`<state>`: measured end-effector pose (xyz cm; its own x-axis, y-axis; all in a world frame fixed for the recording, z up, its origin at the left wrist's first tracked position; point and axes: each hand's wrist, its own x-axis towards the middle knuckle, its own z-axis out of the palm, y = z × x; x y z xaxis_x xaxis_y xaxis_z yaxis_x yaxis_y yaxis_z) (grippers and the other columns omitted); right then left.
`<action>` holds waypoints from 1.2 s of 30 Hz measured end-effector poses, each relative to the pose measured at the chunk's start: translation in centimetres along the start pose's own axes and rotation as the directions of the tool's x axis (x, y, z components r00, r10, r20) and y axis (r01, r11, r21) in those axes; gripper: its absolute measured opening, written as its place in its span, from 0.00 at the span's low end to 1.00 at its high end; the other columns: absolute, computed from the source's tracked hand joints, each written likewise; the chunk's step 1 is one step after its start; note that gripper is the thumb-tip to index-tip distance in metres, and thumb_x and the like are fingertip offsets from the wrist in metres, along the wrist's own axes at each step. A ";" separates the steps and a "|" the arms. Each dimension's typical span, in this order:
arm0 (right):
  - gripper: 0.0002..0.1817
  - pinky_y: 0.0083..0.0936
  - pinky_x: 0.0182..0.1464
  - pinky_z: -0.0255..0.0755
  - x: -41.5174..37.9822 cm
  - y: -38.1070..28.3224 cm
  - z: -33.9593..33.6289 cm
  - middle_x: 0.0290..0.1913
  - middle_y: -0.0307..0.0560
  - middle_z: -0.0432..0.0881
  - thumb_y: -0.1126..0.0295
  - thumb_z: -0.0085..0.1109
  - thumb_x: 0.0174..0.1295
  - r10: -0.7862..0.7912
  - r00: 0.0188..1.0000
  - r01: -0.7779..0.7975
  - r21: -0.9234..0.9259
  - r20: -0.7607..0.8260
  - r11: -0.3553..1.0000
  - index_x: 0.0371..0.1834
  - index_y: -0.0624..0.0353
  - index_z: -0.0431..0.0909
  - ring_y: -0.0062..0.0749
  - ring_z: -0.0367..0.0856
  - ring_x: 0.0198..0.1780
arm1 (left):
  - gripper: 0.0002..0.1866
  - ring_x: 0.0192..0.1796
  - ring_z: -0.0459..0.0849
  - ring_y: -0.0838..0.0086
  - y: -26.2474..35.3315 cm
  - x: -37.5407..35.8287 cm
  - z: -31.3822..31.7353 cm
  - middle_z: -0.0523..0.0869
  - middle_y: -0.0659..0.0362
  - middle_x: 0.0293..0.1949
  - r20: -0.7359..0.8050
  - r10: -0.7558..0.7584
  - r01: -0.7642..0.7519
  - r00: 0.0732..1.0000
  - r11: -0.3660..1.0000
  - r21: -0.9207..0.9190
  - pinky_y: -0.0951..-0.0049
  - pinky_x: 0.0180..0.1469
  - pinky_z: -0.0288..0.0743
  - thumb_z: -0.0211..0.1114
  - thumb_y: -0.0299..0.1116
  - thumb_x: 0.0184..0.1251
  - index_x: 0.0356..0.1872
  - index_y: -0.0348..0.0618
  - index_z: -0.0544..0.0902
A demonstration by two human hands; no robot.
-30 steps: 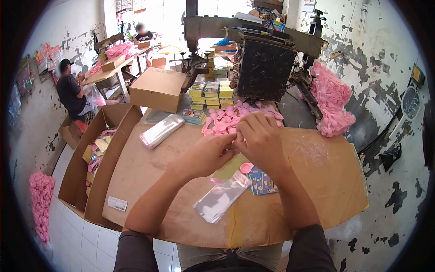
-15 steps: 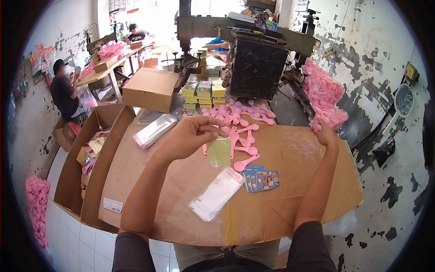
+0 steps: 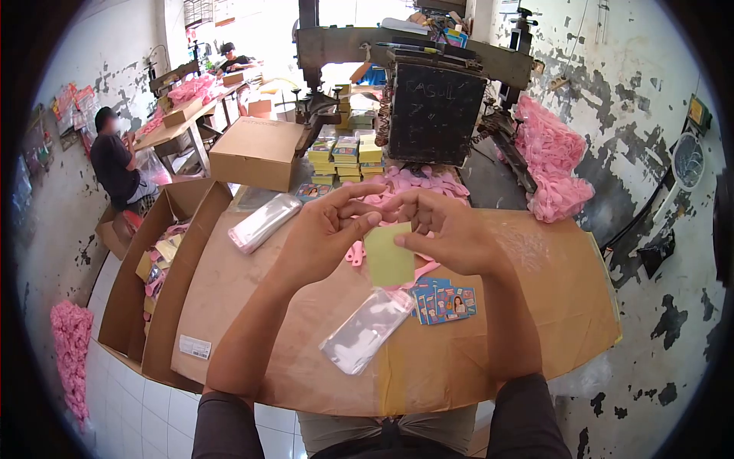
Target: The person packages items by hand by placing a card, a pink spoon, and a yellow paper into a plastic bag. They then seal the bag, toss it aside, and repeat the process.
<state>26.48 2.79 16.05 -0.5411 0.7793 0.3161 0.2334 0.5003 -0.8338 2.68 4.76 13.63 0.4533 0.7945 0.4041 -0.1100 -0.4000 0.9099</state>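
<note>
My left hand (image 3: 317, 241) pinches the upper left of a pale yellow-green card (image 3: 388, 262), which appears to be in a clear sleeve. My right hand (image 3: 451, 233) is closed at its upper right, thumb against its face and fingers curled above. Both hands hold it over the table's middle, the fingertips nearly meeting. Behind them lie pink measuring spoons (image 3: 428, 180), partly hidden by my fingers. Just below the card rests a stack of clear plastic sleeves (image 3: 367, 333), beside several blue printed cards (image 3: 457, 302).
Another sleeve bundle (image 3: 264, 222) lies left on the cardboard-covered table (image 3: 306, 367). An open carton (image 3: 164, 306) stands at the left edge, a closed box (image 3: 254, 153) behind. A dark machine (image 3: 436, 111) and pink bundles (image 3: 554, 161) stand at the back. A person (image 3: 115, 164) is at far left.
My right hand has come from the pink bundle at the right to the card held by my left hand. The card now faces me more squarely.
</note>
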 end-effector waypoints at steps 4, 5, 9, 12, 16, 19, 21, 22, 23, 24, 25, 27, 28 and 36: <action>0.23 0.22 0.54 0.81 0.8 2.1 0.2 0.55 0.48 0.84 0.79 0.67 0.68 -0.050 0.997 0.067 0.306 -0.063 0.950 0.65 0.68 0.74 0.25 0.85 0.52 | 0.23 0.55 0.89 0.72 0.6 0.0 -0.7 0.90 0.50 0.55 0.035 -0.027 0.028 0.999 0.999 -0.021 0.71 0.57 0.85 0.67 0.28 0.77 0.69 0.33 0.76; 0.22 0.21 0.54 0.81 0.8 1.8 0.1 0.55 0.49 0.84 0.80 0.66 0.68 -0.051 0.996 0.072 0.338 -0.071 0.938 0.64 0.69 0.74 0.25 0.85 0.52 | 0.23 0.55 0.89 0.72 0.5 0.0 -0.8 0.90 0.50 0.55 0.041 -0.025 0.026 0.999 1.000 -0.010 0.70 0.57 0.86 0.68 0.27 0.76 0.68 0.33 0.77; 0.20 0.23 0.56 0.82 0.5 1.7 0.1 0.54 0.48 0.85 0.78 0.66 0.70 -0.050 0.995 0.070 0.263 -0.081 0.962 0.63 0.69 0.76 0.25 0.86 0.54 | 0.18 0.50 0.91 0.73 -0.2 0.2 -0.9 0.92 0.51 0.50 -0.007 -0.029 0.029 1.000 0.999 0.017 0.72 0.53 0.87 0.69 0.29 0.75 0.61 0.32 0.83; 0.17 0.23 0.54 0.83 0.6 1.6 0.2 0.50 0.48 0.87 0.77 0.66 0.70 -0.026 0.989 0.058 0.214 -0.148 0.975 0.59 0.69 0.80 0.25 0.87 0.51 | 0.15 0.47 0.92 0.74 -0.3 0.1 -0.7 0.92 0.52 0.47 -0.047 0.005 -0.004 0.999 1.000 0.028 0.73 0.51 0.88 0.71 0.30 0.74 0.56 0.31 0.86; 0.12 0.22 0.51 0.83 0.6 2.0 0.0 0.46 0.46 0.89 0.76 0.67 0.70 -0.040 0.978 0.083 0.209 -0.204 0.974 0.53 0.70 0.84 0.24 0.88 0.46 | 0.14 0.45 0.92 0.75 -0.1 0.1 -0.7 0.92 0.54 0.44 -0.075 -0.017 0.018 0.997 1.000 0.011 0.74 0.47 0.89 0.71 0.31 0.74 0.54 0.31 0.87; 0.12 0.22 0.50 0.83 0.5 2.0 -0.2 0.46 0.45 0.89 0.76 0.67 0.70 -0.054 0.976 0.102 0.224 -0.210 0.969 0.53 0.70 0.84 0.24 0.88 0.46 | 0.14 0.45 0.92 0.74 -0.2 0.2 -0.9 0.92 0.53 0.44 -0.076 -0.021 0.021 0.997 1.000 0.004 0.73 0.45 0.89 0.71 0.30 0.74 0.54 0.32 0.88; 0.12 0.22 0.50 0.83 0.4 1.9 -0.3 0.46 0.45 0.89 0.76 0.67 0.70 -0.041 0.977 0.093 0.246 -0.208 0.965 0.53 0.69 0.84 0.23 0.88 0.46 | 0.13 0.45 0.92 0.74 -0.4 0.2 -0.9 0.92 0.53 0.44 -0.082 -0.011 0.011 0.997 1.000 0.002 0.73 0.45 0.89 0.70 0.30 0.74 0.54 0.32 0.88; 0.11 0.22 0.50 0.82 0.4 1.7 -0.3 0.46 0.45 0.89 0.76 0.67 0.70 -0.032 0.979 0.085 0.261 -0.204 0.962 0.53 0.69 0.84 0.23 0.88 0.46 | 0.13 0.45 0.92 0.74 -0.4 0.3 -0.9 0.92 0.53 0.44 -0.088 -0.006 0.006 0.996 1.000 0.001 0.73 0.45 0.89 0.70 0.30 0.74 0.53 0.32 0.89; 0.11 0.22 0.50 0.82 0.4 1.6 -0.3 0.46 0.45 0.89 0.76 0.68 0.70 -0.023 0.980 0.078 0.275 -0.199 0.958 0.52 0.69 0.84 0.23 0.87 0.46 | 0.13 0.45 0.91 0.74 -0.5 0.3 -0.8 0.92 0.53 0.45 -0.094 0.000 0.000 0.996 1.000 0.000 0.73 0.45 0.89 0.70 0.30 0.74 0.53 0.33 0.89; 0.11 0.22 0.51 0.82 0.4 1.5 -0.2 0.46 0.45 0.89 0.76 0.67 0.70 -0.019 0.978 0.078 0.283 -0.206 0.956 0.52 0.69 0.84 0.23 0.87 0.47 | 0.13 0.45 0.91 0.74 -0.4 0.2 -0.8 0.92 0.53 0.44 -0.098 0.012 -0.013 0.995 1.000 -0.006 0.73 0.45 0.89 0.70 0.29 0.74 0.53 0.32 0.89; 0.11 0.22 0.51 0.82 0.4 1.4 -0.1 0.46 0.44 0.89 0.77 0.67 0.70 -0.015 0.977 0.078 0.290 -0.213 0.954 0.52 0.69 0.84 0.22 0.87 0.47 | 0.12 0.45 0.91 0.74 -0.2 0.2 -0.7 0.92 0.53 0.44 -0.101 0.025 -0.026 0.995 1.000 -0.011 0.73 0.46 0.89 0.70 0.29 0.74 0.53 0.32 0.89; 0.10 0.22 0.51 0.81 0.5 1.5 -0.1 0.45 0.44 0.89 0.77 0.67 0.70 -0.008 0.976 0.076 0.303 -0.218 0.950 0.52 0.68 0.85 0.22 0.87 0.47 | 0.12 0.45 0.91 0.74 -0.2 0.2 -0.7 0.92 0.53 0.44 -0.099 0.044 -0.046 0.994 0.999 -0.023 0.73 0.46 0.89 0.70 0.28 0.74 0.53 0.32 0.89; 0.10 0.22 0.51 0.81 0.5 1.6 -0.3 0.45 0.44 0.89 0.77 0.67 0.70 -0.006 0.976 0.074 0.307 -0.216 0.949 0.52 0.68 0.85 0.22 0.87 0.47 | 0.12 0.44 0.91 0.74 -0.2 0.2 -0.8 0.92 0.53 0.44 -0.093 0.051 -0.054 0.994 0.998 -0.029 0.73 0.46 0.89 0.70 0.28 0.74 0.53 0.32 0.89; 0.10 0.18 0.48 0.79 0.4 2.4 -0.8 0.45 0.43 0.89 0.80 0.64 0.70 -0.055 0.982 0.102 0.260 -0.182 0.960 0.52 0.67 0.86 0.19 0.85 0.44 | 0.12 0.46 0.91 0.74 -0.4 0.1 -2.7 0.93 0.52 0.46 0.037 0.022 -0.025 0.999 0.997 0.079 0.72 0.51 0.87 0.68 0.21 0.72 0.54 0.33 0.89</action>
<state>27.51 4.59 14.59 -0.3976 0.8059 0.4388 -0.0414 0.4619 -0.8860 0.42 6.23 13.52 0.4834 0.7678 0.4205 -0.0511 -0.4548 0.8891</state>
